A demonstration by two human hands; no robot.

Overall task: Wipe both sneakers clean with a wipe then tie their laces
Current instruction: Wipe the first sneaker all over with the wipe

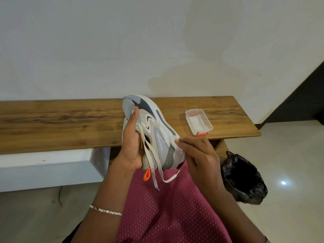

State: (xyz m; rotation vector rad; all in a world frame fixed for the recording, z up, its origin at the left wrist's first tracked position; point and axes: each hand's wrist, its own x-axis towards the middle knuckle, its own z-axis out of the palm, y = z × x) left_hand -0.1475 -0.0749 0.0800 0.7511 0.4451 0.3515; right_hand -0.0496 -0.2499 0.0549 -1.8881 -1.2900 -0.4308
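The grey and white sneaker (154, 130) in the left hand (130, 148) has smooth, matt synthetic panels and a rubbery white sole. Its flat cream laces (154, 172) are woven cloth, and the orange heel loop (147, 174) below that hand looks like glossy plastic. The thin white wipe (178, 151) pinched by the right hand (201, 155) is soft, matt and crumpled. Beyond both hands, the brown wooden bench (61, 123) shows streaked grain with a dull finish. The clear plastic box (189, 120) past the right hand is glossy. Right of that hand, the black bin bag (259, 192) is shiny, crinkled plastic film on polished pale floor tiles (289, 155). Under the wrists lies maroon mesh cloth (166, 207), dotted with tiny holes. The thin silver bracelet (105, 210) on the left wrist glints like metal.
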